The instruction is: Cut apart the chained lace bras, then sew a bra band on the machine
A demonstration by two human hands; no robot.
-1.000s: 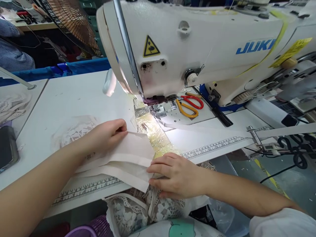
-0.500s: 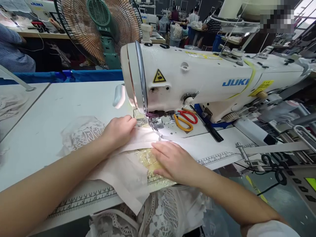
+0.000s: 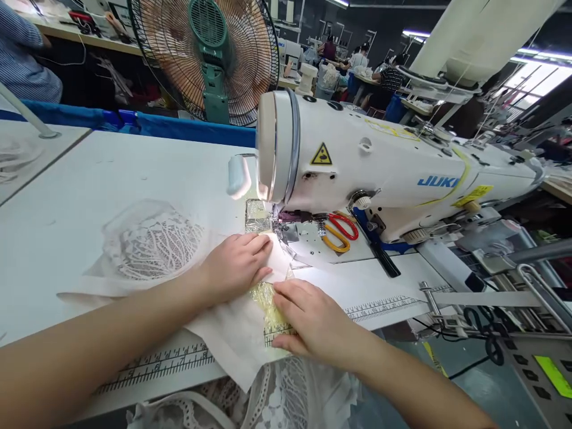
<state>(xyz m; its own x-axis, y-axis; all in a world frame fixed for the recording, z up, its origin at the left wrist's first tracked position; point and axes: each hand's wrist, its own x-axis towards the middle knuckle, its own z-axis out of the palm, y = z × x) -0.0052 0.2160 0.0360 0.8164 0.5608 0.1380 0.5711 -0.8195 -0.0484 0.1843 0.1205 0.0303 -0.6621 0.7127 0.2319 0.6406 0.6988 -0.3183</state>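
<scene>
A pale, thin garment piece (image 3: 232,333) with a lace panel (image 3: 165,247) lies over the table edge, with one end near the needle of the white sewing machine (image 3: 348,161). Bent fingers of my left hand (image 3: 236,265) press on the cloth just in front of the presser foot (image 3: 279,226), its thumb close by. My right hand (image 3: 313,319) rests at the cloth's right edge, over yellow tape (image 3: 270,304) on the table. Its thumb stands apart from the fingers. The cloth under both palms is hidden.
Scissors with red and yellow handles (image 3: 339,232) and a black-handled tool (image 3: 385,259) lie right of the needle. More lace pieces (image 3: 281,393) hang below the front edge. A large fan (image 3: 214,59) stands behind the table. People sit at machines farther back.
The cloth's lace panel now lies more spread out to the left. My left hand has shifted right across the cloth, closer to my right hand. The head view has tilted up.
</scene>
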